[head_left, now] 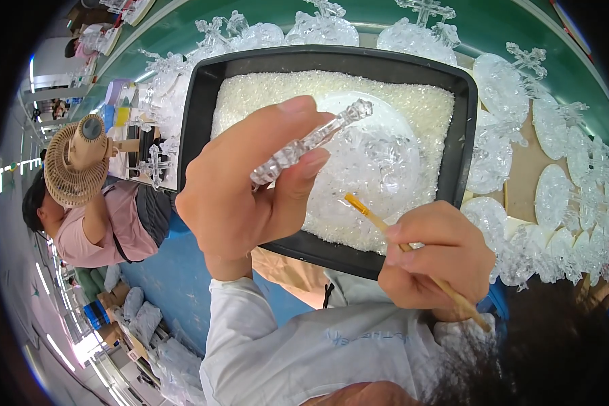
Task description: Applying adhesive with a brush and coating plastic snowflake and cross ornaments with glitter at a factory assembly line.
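My left hand (230,183) pinches a clear, faceted plastic piece (318,135) between thumb and fingers, holding it tilted above the tray. It is seen edge-on, so its full shape is hidden. In my right hand (440,257) is a thin paintbrush (369,213) with a wooden handle, its yellowish tip pointing up and left toward the tray. Beneath both hands, a black tray (331,54) holds a bed of glittering white granules (264,84). On the granules lies a round whitish disc (399,122) bearing a clear raised ornament (386,159).
Clear round ornaments, some with upright crosses (524,61), crowd the table behind and right of the tray. A beige fan (81,162) stands at the left, near a person in a pink top (91,233). Boxes and plastic bags (142,318) lie on the floor at lower left.
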`<state>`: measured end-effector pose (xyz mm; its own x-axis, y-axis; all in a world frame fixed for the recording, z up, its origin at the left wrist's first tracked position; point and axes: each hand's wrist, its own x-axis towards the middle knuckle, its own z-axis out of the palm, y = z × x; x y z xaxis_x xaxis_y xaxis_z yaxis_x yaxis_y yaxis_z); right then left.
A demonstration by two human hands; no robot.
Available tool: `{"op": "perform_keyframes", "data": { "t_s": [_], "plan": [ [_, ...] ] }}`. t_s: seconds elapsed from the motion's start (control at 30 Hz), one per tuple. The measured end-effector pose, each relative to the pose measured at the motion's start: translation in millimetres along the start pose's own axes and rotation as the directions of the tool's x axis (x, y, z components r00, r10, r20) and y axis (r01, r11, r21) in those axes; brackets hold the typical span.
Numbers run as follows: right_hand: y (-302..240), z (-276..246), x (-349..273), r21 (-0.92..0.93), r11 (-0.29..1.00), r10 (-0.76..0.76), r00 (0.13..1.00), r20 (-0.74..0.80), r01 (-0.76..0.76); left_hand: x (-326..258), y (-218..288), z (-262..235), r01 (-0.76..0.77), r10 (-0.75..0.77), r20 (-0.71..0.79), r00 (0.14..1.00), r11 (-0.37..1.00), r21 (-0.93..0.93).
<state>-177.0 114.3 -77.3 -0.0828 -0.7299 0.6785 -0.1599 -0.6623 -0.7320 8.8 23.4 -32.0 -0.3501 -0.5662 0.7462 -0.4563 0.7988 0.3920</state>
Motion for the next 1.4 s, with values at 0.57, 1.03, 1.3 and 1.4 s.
{"op": "perform_keyframes", "data": {
  "t_s": [0.57,1.03,1.3,1.4],
  "plan": [
    [2.3,4.1,9.0,-0.155,0.965,-0.19,0.971,0.148,0.213,10.9,-1.8,-4.5,-0.292,0.281,0.181,0.943,0.956,0.034],
    [4.1,7.9,8.7,-0.294,0.935,-0.182,0.98,0.078,0.197,-2.4,5.7,2.8,-0.1,0.098,0.067,0.993,0.995,0.022],
    [6.5,3.3,8.1,-0.28,0.937,-0.2,0.978,0.06,0.208,8.4,4.8,-1.0,-0.278,0.268,0.207,0.941,0.96,0.022],
    [4.7,-4.1,3.3,-0.234,0.951,-0.201,0.979,0.03,0.202,8.5,1.7,-1.6,-0.302,0.286,0.188,0.94,0.951,0.065]
  ]
}}
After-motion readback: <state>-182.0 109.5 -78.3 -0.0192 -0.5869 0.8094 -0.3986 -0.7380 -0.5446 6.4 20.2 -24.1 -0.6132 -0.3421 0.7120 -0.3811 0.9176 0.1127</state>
